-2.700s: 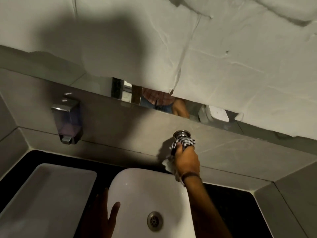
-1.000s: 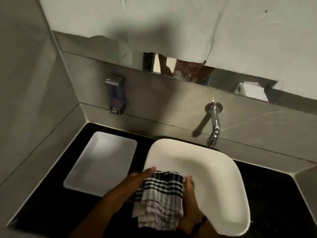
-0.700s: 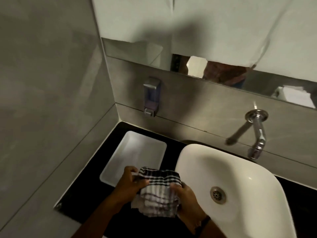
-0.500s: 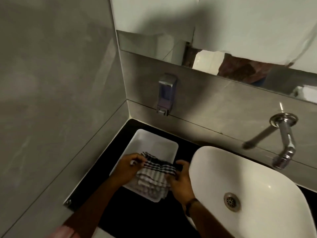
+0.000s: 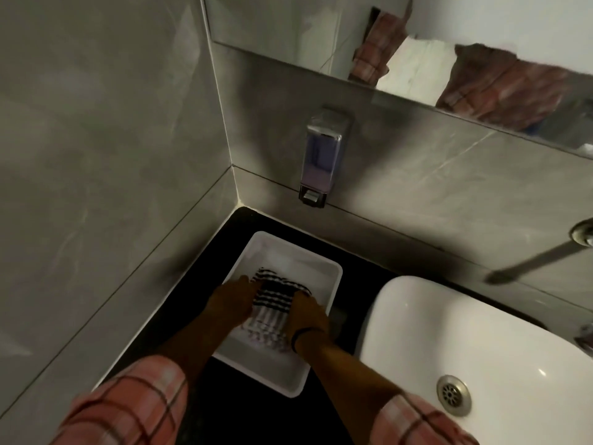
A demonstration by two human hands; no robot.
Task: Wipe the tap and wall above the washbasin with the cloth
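A folded cloth (image 5: 272,305) with dark and white stripes lies inside a white rectangular tray (image 5: 324,277) on the black counter. My left hand (image 5: 232,301) grips the cloth's left side and my right hand (image 5: 306,311) grips its right side, both pressing it down into the tray. The white washbasin (image 5: 465,345) stands to the right of the tray. Only the base of the chrome tap (image 5: 584,234) shows at the right edge of the frame, on the grey tiled wall (image 5: 433,187).
A soap dispenser (image 5: 322,155) is fixed to the wall above the tray. A mirror strip (image 5: 288,27) runs along the top. A grey side wall (image 5: 96,139) closes the left. The basin drain (image 5: 454,395) is at the lower right.
My right hand left the tap with the cloth. Both hands folded it over the basin, carried it left and lowered it into the tray. The view swung left, pushing the tap to the edge.
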